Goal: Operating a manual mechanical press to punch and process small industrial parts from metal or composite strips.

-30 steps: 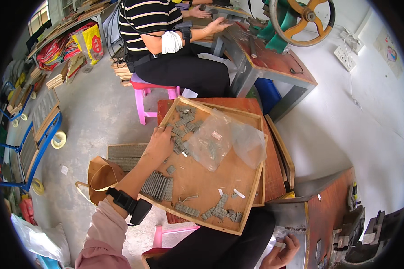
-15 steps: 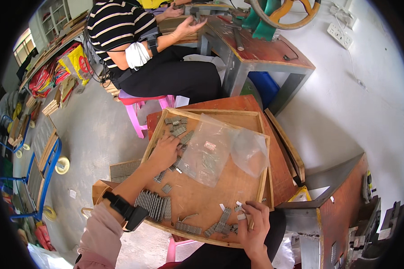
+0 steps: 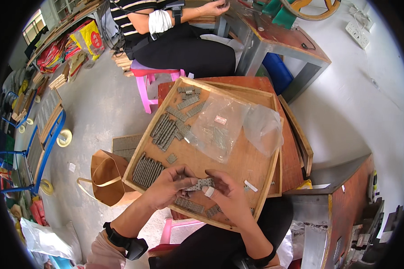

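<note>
Over the front part of a shallow wooden tray [image 3: 265, 179], both hands meet at a short grey metal piece [image 3: 203, 183] that looks like linked chain segments. My left hand [image 3: 171, 186] pinches its left end. My right hand [image 3: 228, 195], with a white wrap on a finger, holds the right end. Beneath the hands, a flat grey strip [image 3: 188, 205] lies in the tray. Neat rows of grey strips [image 3: 147, 170] fill its left corner, with another stack [image 3: 165, 131] behind them. A small square grey piece [image 3: 171, 158] sits apart.
Clear plastic bags [image 3: 217, 130] lie in the tray, near a white paper strip [image 3: 251, 185]. A brown paper bag [image 3: 105, 179] stands on the floor at left. Ahead, a co-worker sits on a pink stool [image 3: 143, 85] beside a metal-framed bench [image 3: 283, 40].
My left hand has come back from the far-left pieces and my right hand has moved left from the near-right edge. Both now hold one grey metal piece. The head view has shifted.
</note>
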Demonstrator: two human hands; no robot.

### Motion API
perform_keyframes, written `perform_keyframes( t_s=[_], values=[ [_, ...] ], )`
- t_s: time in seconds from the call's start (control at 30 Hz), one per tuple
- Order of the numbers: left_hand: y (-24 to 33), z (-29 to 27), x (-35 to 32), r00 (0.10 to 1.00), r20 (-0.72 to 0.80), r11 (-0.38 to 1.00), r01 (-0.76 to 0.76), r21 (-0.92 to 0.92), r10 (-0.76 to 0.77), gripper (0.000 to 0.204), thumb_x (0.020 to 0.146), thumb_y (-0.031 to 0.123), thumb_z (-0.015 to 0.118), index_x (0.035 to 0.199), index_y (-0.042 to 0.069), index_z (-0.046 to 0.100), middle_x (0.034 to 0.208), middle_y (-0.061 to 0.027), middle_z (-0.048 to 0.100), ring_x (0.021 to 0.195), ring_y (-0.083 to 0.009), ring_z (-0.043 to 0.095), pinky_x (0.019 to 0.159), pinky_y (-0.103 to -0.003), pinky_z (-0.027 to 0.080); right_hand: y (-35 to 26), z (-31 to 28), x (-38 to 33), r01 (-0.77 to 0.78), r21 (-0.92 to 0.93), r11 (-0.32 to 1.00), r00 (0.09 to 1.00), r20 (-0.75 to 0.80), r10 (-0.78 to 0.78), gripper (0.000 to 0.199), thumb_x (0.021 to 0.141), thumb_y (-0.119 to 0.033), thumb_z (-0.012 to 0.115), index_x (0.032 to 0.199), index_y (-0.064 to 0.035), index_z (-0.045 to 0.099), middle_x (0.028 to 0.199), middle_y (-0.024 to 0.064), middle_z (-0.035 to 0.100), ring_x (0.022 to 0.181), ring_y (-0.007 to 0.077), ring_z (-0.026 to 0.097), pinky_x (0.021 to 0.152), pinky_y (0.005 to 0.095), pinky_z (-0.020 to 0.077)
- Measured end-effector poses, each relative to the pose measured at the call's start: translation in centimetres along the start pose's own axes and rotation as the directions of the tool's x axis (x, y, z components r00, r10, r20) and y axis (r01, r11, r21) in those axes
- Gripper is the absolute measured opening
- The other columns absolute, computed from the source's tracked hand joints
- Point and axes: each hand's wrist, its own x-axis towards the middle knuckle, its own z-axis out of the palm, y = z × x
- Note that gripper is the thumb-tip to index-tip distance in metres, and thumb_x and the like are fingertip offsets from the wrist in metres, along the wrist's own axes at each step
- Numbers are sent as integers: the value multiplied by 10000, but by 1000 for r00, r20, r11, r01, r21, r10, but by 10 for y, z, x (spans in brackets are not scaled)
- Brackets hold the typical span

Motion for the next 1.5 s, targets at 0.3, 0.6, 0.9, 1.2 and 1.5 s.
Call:
perform_keyframes(
  t_s=[0.3, 0.6, 0.9, 1.2, 1.5],
  values=[
    [-39, 28, -2, 992, -15, 989, 124, 76, -124, 298, 930, 130, 599, 1184, -18, 557, 947, -95, 654, 825, -159, 652, 741, -279, 541, 11, -36, -15, -172, 214, 962, 971, -131, 202, 327, 870, -49, 645, 1176, 41, 575, 906, 85, 622, 730, 121, 583, 638, 234, 477],
    [-59, 42, 3, 989, 120, 961, 56, 272, -91, 211, 897, 75, 637, 1086, -12, 599, 953, -54, 665, 845, -101, 619, 756, -246, 499, 20, -53, -24, -143, 66, 988, 984, -99, 149, 265, 854, -43, 643, 1105, 38, 613, 850, 80, 656, 714, 95, 583, 617, 229, 469],
    [-62, 59, -3, 988, -80, 947, -102, 305, 132, 177, 895, 57, 642, 1046, -14, 584, 912, -42, 673, 825, -66, 592, 708, -228, 483, 16, -58, -31, -138, 224, 965, 989, -19, 146, 274, 919, -151, 621, 1118, 37, 611, 937, 80, 658, 818, 108, 598, 735, 243, 485],
    [-60, 62, -11, 968, -201, 966, -97, 241, 148, 185, 910, 62, 623, 1072, -11, 570, 891, -51, 680, 780, -63, 597, 661, -209, 470, 24, -50, -36, -131, 171, 977, 991, 57, 123, 271, 918, -106, 610, 1143, 44, 592, 998, 74, 645, 926, 124, 598, 832, 269, 480],
    [-69, 61, -6, 980, -151, 932, -70, 355, 131, 161, 914, 60, 616, 1051, -19, 588, 904, -55, 678, 778, -91, 626, 687, -227, 503, 31, -50, -35, -73, 34, 997, 997, -5, 73, 207, 904, -52, 610, 1089, 41, 613, 971, 72, 649, 874, 104, 604, 783, 241, 488]
  ],
)
